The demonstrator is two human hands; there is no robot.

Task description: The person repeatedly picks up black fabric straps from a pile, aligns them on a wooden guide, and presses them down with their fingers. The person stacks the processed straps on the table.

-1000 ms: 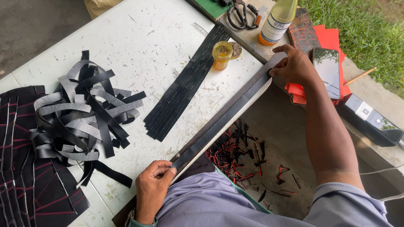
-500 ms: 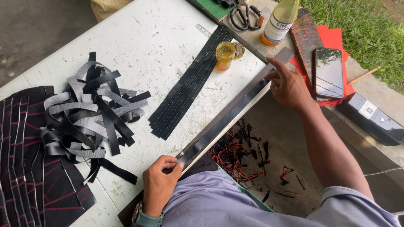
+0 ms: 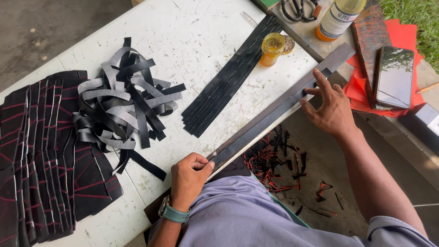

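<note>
Two hands | long dark strip (image 3: 270, 116), flat along table edge | left hand (image 3: 188, 178) pinching | right hand (image 3: 330, 110) spread

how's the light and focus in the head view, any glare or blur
Head view: soft, even daylight, with no hard shadows on the white table; the phone screen mirrors the surroundings, and the long strip shows a dull sheen; the left hand, right hand and pile of strips are all sharp, with no motion blur.

Black strips (image 3: 231, 77), grey-black tangle (image 3: 123, 110), amber jar (image 3: 272, 49), red-lined black sheets (image 3: 41, 155).
</note>
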